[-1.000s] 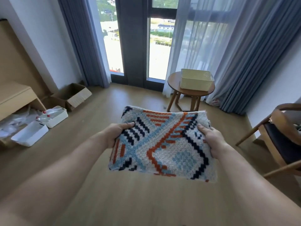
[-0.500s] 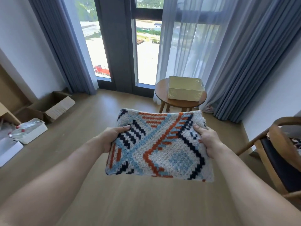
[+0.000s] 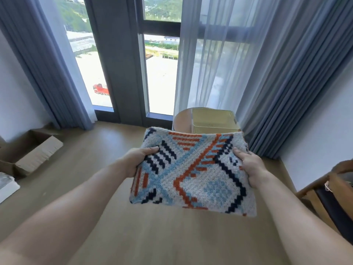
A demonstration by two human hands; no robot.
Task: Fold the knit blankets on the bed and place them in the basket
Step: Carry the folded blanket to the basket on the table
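Note:
A folded knit blanket (image 3: 193, 169), white with blue, orange and navy patterns, is held flat in front of me above the floor. My left hand (image 3: 136, 159) grips its left edge, thumb on top. My right hand (image 3: 250, 165) grips the right edge the same way. Just beyond the blanket's far edge stands a pale yellow perforated basket (image 3: 214, 121) on a small round wooden table (image 3: 181, 119); the blanket hides the table's front and legs. No bed is in view.
Tall windows with grey-blue curtains (image 3: 286, 83) and a sheer curtain stand behind the table. An open cardboard box (image 3: 32, 152) lies on the wooden floor at left, a white bin edge (image 3: 7, 188) beside it. A wooden chair (image 3: 334, 192) sits at the right.
I have moved closer to the table; the basket looms larger and now sits right behind the blanket's far edge. Both hands keep the same grip.

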